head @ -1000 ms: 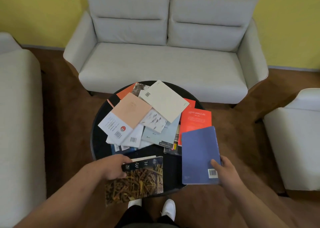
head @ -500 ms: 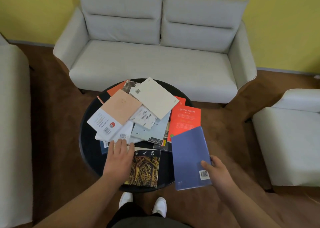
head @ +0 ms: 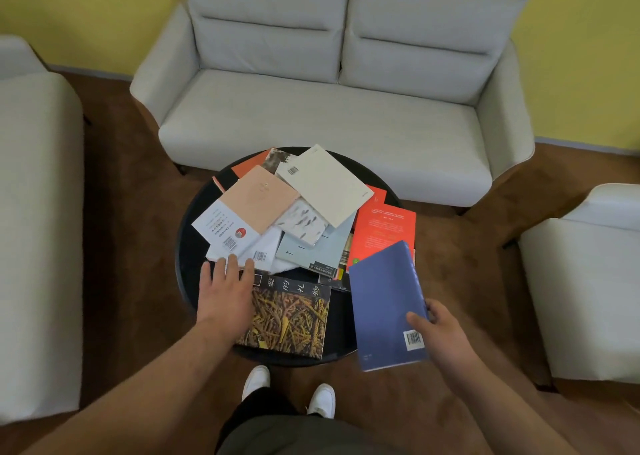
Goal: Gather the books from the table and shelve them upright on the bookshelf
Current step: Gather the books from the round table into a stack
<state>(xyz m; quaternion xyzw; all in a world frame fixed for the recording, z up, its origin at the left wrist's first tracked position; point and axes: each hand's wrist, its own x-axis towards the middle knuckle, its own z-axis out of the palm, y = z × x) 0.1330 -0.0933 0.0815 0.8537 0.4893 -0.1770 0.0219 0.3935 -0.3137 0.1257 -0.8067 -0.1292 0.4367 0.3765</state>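
Note:
Several books lie in a loose pile on a round black table [head: 188, 246]. My left hand [head: 227, 290] rests flat, fingers straight, on a dark book with a yellow straw picture [head: 294, 319] at the table's near edge; its fingertips reach the white books [head: 263, 255] behind. My right hand [head: 438, 330] grips the near right corner of a blue book [head: 384, 302], which hangs over the table's right edge. An orange book [head: 384, 229], a pink book [head: 258, 198] and a cream book [head: 325, 184] lie farther back. No bookshelf is in view.
A grey two-seat sofa [head: 329, 108] stands behind the table against a yellow wall. Another grey seat [head: 34, 212] is at the left and a white armchair [head: 585, 288] at the right. Brown carpet surrounds the table. My white shoes [head: 256, 382] are below its near edge.
My left hand has set the straw-picture book down flat on the table and now lies open on it. The right hand keeps hold of the blue book, which has lifted slightly.

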